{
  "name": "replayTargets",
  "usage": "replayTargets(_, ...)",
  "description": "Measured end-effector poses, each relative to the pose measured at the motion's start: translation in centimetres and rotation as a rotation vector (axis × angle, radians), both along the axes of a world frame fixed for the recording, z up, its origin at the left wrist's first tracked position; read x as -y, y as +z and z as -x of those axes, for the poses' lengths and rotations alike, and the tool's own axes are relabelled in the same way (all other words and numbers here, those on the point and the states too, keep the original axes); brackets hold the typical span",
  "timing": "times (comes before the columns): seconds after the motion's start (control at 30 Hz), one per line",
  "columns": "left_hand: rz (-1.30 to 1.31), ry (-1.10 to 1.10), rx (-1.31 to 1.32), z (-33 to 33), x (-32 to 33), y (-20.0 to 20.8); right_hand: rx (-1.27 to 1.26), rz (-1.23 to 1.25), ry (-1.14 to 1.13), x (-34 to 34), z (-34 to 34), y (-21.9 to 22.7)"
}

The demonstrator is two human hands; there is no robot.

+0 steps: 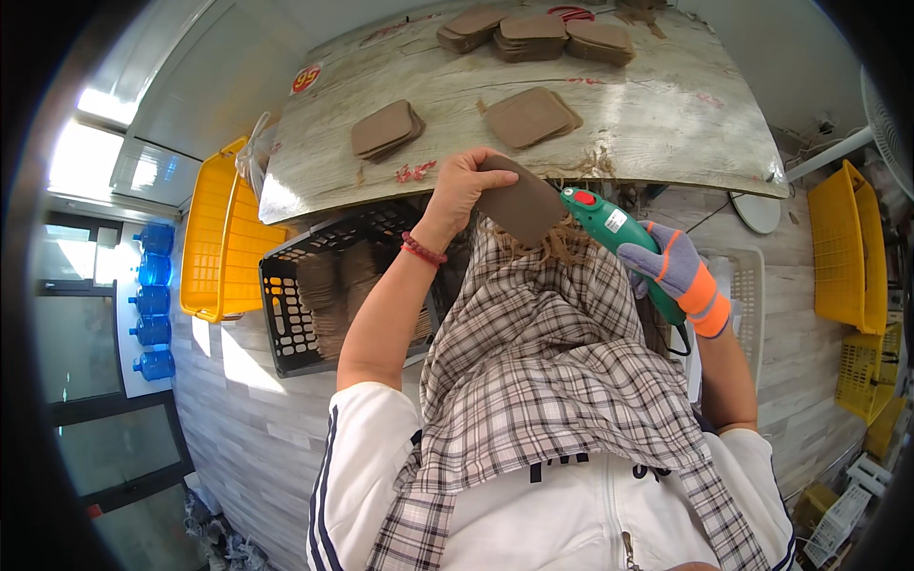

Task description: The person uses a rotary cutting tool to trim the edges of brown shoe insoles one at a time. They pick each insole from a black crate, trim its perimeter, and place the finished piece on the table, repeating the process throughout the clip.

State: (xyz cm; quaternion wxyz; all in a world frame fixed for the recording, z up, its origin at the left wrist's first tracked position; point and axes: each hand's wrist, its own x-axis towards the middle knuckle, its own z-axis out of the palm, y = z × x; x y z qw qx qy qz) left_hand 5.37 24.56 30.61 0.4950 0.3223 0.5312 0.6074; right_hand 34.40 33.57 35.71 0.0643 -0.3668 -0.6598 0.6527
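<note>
Head view, looking down. I see my left hand, bare with a red bead bracelet at the wrist, closed around the upper edge of a flat brown piece with rounded corners; the thumb lies on the near face and the fingers wrap over the top. The piece is held tilted, just below the front edge of the wooden table and above a plaid cloth spread over my lap. My right hand, in a grey glove with orange bands, is clamped on the body of a green power tool with a red switch. The tool's nose touches the right edge of the brown piece, where frayed brown shavings hang down. The two hands are apart, joined only through piece and tool.

On the table I note several stacks of similar brown pieces, some near the front edge and more at the far side. Left of my lap stands a black slatted crate holding further brown pieces, and beyond it a yellow crate. More yellow crates stand at the right. Blue water bottles line the far left.
</note>
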Motion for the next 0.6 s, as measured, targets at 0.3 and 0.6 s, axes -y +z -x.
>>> replayTargets(0.3,0.063,-0.162,-0.164,-1.2,-0.1,0.8,0.007,-0.037,0.021,-0.1,0.7,-1.1)
replayTargets(0.6,0.080,-0.248,-0.170,-1.3,0.4,-0.2,-0.058,0.058,0.030,0.8,3.7,-1.4)
